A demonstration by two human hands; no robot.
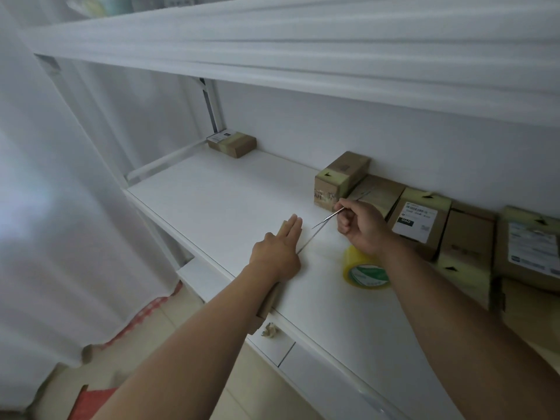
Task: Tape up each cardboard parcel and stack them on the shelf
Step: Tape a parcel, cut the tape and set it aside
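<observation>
Left hand mid-frame, fingers straight, pressing a flat cardboard parcel onto the shelf. Right hand fingers pinch thin metal tool; tape roll just below it.

shelf bare at left; parcels and tape roll crowd its right
</observation>
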